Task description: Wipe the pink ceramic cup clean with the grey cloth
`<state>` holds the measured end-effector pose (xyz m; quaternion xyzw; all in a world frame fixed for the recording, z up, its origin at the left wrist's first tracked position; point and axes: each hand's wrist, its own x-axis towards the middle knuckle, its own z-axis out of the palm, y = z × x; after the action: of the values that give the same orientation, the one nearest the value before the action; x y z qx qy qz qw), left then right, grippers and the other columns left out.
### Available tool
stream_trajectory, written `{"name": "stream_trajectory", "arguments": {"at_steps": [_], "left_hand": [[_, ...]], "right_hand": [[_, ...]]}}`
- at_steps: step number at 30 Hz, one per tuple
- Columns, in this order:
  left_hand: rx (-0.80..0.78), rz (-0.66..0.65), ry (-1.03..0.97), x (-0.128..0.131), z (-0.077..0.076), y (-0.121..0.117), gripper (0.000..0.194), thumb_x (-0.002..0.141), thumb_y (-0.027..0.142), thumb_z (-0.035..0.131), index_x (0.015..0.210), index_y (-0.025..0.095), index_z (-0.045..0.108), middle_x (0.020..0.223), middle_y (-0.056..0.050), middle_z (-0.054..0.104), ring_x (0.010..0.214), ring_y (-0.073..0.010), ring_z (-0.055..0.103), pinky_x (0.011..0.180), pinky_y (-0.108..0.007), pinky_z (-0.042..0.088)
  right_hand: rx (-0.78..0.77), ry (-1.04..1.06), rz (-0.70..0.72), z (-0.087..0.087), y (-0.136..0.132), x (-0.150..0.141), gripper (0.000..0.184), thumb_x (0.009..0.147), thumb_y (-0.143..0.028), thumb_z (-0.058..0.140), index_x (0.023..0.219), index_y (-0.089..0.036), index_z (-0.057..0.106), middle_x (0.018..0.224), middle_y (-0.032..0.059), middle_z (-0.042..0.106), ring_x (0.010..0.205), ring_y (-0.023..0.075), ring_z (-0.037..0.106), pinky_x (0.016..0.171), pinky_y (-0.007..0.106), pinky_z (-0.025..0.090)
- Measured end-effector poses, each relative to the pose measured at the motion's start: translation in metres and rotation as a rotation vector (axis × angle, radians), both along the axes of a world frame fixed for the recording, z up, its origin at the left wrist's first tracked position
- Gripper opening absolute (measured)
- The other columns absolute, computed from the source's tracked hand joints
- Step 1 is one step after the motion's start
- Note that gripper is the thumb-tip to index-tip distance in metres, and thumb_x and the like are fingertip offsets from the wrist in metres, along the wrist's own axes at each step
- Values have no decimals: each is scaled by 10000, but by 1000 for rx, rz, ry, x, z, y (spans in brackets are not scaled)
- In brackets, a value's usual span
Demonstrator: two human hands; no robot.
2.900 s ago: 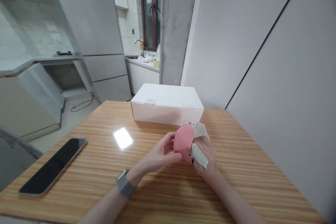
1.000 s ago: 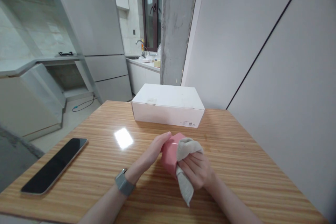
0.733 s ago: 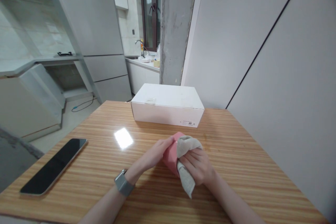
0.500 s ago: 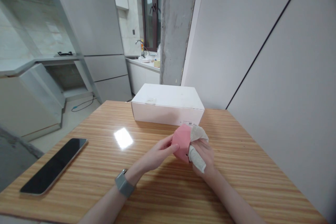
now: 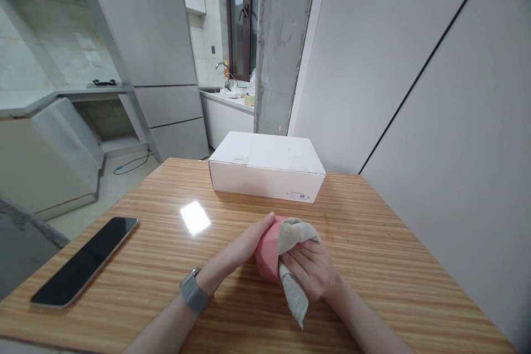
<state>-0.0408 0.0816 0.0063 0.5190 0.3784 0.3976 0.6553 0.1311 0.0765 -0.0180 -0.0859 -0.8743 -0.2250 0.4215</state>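
Note:
A pink faceted object [image 5: 267, 253], its exact kind unclear, is held up over the table between both hands. My left hand [image 5: 248, 240] wraps its left side, with the thumb along the top and the other fingers hidden behind it. My right hand [image 5: 311, 268] presses a grey-beige cloth [image 5: 295, 235] against the object's right side, and its fingers reach into the folds. One corner of the cloth hangs down below the right hand. What lies under the cloth is hidden. A watch with a grey band [image 5: 194, 290] is on the left wrist.
Behind the hands a closed white box [image 5: 265, 171] stands on the wood-grain table [image 5: 157, 265]. A dark-screened phone [image 5: 87, 263] lies at the left. A white wall [image 5: 398, 66] borders the right side, and a fridge [image 5: 161, 38] stands beyond the table.
Both hands have come down and nearer with the pink object, slightly leftward. It has turned, and the cloth now covers more of its right side and hangs lower.

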Motion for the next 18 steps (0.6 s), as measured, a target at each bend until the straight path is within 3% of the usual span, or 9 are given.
{"name": "stream_trajectory", "arguments": {"at_steps": [4,7,11,14,18], "left_hand": [[141,12,128,-3,-2,0,538,896,553,385,1111,145,662,1212,-61,646,1196,-236,512,1102,-366,259],[199,-11,118,-4,0,-3,522,906,532,377,1112,148,663,1170,-65,666,1138,-244,543,1072,-379,300],[187,-50,27,-2,4,-7,422,880,432,496,1208,188,600,1243,-60,617,1216,-237,472,1075,-368,285],[153,-81,-43,-1,4,-7,419,810,316,602,1217,217,574,1275,-47,585,1231,-233,449,1053,-351,299],[14,51,-89,0,-1,-1,287,802,426,565,923,169,603,896,-17,654,863,-176,587,808,-306,437]], "right_hand": [[-56,7,3,-1,6,5,308,910,-136,342,932,-91,646,731,117,713,691,201,666,688,342,542],[-168,45,-28,-3,11,10,283,913,-205,360,925,-115,627,706,103,692,652,206,647,652,354,516],[-305,234,-79,-9,18,17,223,880,-229,389,917,-162,599,721,89,661,636,213,625,603,355,471],[-299,325,-94,-12,20,20,225,876,-208,378,927,-165,593,724,90,650,626,212,616,593,356,459],[-169,142,-123,-6,12,14,239,892,-194,393,977,-121,604,762,114,691,700,222,653,660,365,504]]}}
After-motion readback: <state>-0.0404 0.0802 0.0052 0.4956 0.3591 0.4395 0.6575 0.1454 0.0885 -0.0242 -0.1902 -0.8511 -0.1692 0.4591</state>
